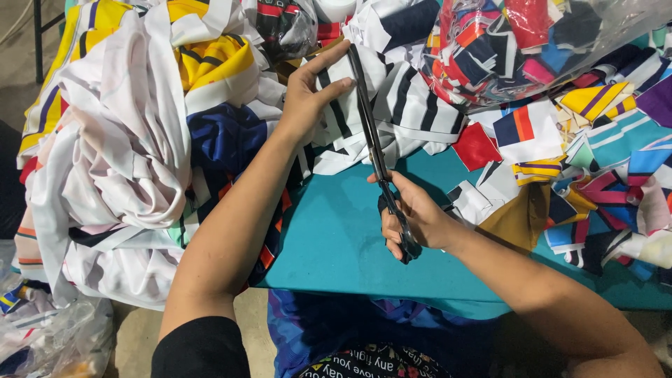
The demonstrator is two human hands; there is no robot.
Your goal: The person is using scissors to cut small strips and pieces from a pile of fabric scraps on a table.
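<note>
Gripping long black scissors (378, 157) in my right hand (413, 217), I pinch the black-and-white striped cloth (413, 105) with my left hand (308, 94) over the teal bench (336, 238), blades shut, cut barely begun, heaps left.

Clear plastic bag (532, 42): top right on the teal worktop (336, 238), bulging with red, navy, white and pink fabric scraps. Second clear plastic bag (59, 343): bottom left, on the floor, crumpled, contents indistinct.
</note>
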